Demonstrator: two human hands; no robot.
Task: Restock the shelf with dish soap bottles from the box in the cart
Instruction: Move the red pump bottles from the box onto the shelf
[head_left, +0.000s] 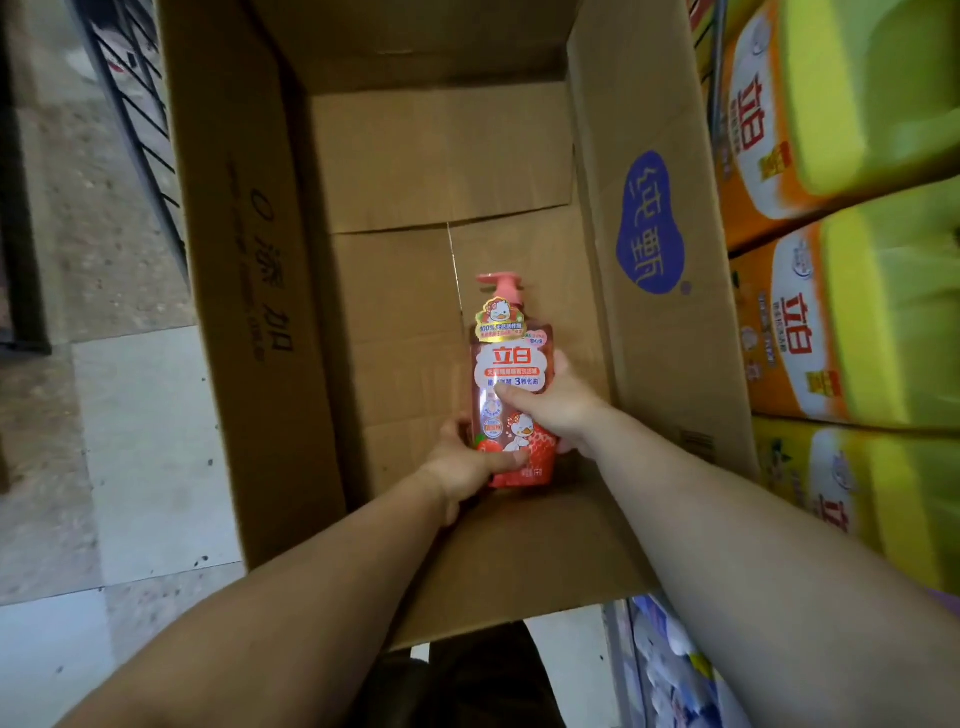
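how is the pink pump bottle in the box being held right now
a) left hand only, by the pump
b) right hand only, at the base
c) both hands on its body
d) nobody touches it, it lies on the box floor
c: the left hand grips the lower part of the pink pump bottle while the right hand wraps its middle, inside the cardboard box.

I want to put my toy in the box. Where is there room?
The cardboard box floor is bare beyond the pink soap bottle, toward the far wall. It is crowded at the near end, where the left hand and right hand grip the bottle.
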